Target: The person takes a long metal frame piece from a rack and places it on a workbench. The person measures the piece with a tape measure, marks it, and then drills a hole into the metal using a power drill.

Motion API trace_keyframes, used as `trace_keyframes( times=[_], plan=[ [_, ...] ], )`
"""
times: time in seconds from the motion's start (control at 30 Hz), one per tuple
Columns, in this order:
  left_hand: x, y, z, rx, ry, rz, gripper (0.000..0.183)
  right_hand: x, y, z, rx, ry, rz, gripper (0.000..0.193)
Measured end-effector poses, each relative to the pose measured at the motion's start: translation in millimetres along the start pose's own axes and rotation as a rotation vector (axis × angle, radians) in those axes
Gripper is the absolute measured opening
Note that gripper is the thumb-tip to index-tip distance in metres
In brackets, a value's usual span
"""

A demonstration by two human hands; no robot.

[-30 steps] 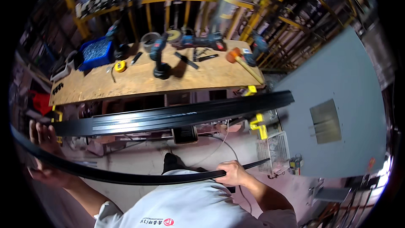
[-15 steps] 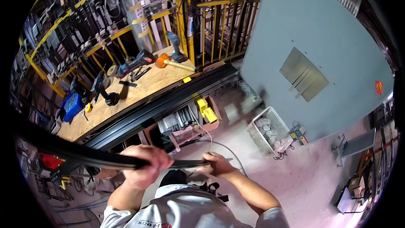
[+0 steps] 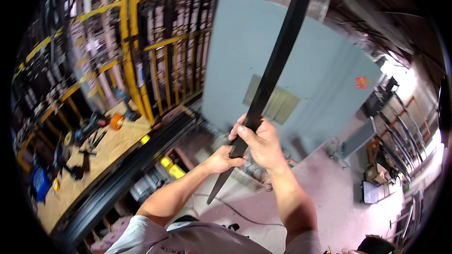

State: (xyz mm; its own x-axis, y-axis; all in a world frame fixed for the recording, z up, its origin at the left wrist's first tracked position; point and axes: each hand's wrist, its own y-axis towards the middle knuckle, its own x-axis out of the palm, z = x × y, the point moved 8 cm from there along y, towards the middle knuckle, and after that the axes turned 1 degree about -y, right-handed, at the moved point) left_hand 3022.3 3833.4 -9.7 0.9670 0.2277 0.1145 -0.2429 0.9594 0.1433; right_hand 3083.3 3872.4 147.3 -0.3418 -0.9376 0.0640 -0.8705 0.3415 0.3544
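Observation:
A long black bar (image 3: 278, 56), straight and narrow like a frame profile, slants up in front of me from the floor side to the top edge of the view. My right hand (image 3: 260, 142) is wrapped round it near the middle. Just below and to the left, my left hand (image 3: 223, 159) grips the same bar. Its lower end tapers off above the floor, left of my right forearm. The upper end runs out of view.
On the left stands a wooden workbench (image 3: 110, 142) with power tools, an orange mallet (image 3: 116, 121) and a blue bin (image 3: 41, 183). Black profiles (image 3: 127, 169) lie along its edge. A large grey-blue panel (image 3: 226, 61) stands ahead, with a white basket (image 3: 248, 180) below it. Yellow racks (image 3: 126, 51) hold long stock.
The bar has swung from lying across to the left to slanting upright ahead. My hands have moved closer together on it, and my view has turned right.

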Motion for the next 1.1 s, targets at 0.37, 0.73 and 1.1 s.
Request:
trace_keyframes(
  times=[0.37, 0.73, 1.1],
  plan=[
    [-97.4, 26.1, -85.6, 0.009, 0.208, 0.358, 0.01, -126.4, 117.6, 129.8, -0.176, -0.14, 0.439, 0.006],
    [-136.6, -83.5, -193.8, -0.462, 0.009, 0.553, 0.019, -275.7, 228.8, 302.2, 0.012, -0.179, 0.589, 0.01],
    [-128.7, -98.6, -214.6, -0.5, 0.0, 1.063, 0.019, -374.9, 244.3, 484.0, 0.239, -0.177, 0.531, 0.013]
  ],
)
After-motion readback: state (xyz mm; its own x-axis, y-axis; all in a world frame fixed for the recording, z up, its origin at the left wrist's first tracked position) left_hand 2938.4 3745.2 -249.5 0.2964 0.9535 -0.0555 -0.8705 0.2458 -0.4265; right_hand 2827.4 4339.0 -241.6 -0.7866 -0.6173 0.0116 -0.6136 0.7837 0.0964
